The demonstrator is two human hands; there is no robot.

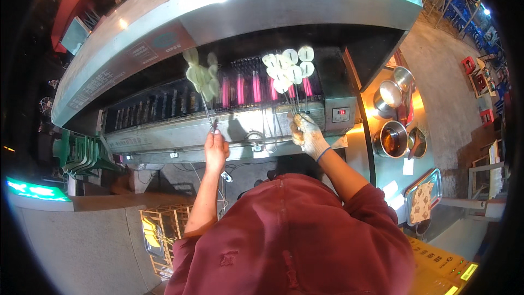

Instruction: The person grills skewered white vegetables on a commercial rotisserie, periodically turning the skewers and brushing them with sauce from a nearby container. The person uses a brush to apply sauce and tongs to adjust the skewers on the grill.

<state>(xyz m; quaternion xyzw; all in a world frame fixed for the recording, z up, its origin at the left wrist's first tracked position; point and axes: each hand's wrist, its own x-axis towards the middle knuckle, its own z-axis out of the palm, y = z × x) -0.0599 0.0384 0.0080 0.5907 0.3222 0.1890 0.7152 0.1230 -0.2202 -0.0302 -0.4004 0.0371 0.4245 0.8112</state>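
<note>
My bare left hand (216, 149) is closed around the lower ends of several skewers, which carry pale, blurred food slices (200, 74) over the middle of an electric grill (192, 121). In a whitish knitted glove, my right hand (306, 134) grips more metal skewers. Round white slices (290, 67) on these skewers are over the right part of the grill, above glowing pink heating bars (256, 86). Both bunches slant upward, away from me. Whether the slices touch the grill grate is unclear.
A steel hood (286, 4) overhangs the grill. At right, a steel counter holds a pot of dark liquid (393, 139), other metal containers (390, 94) and a tray (439, 180) with patterned paper. A rack (163, 217) with a tray of yellow skewered food (150, 232) stands lower left.
</note>
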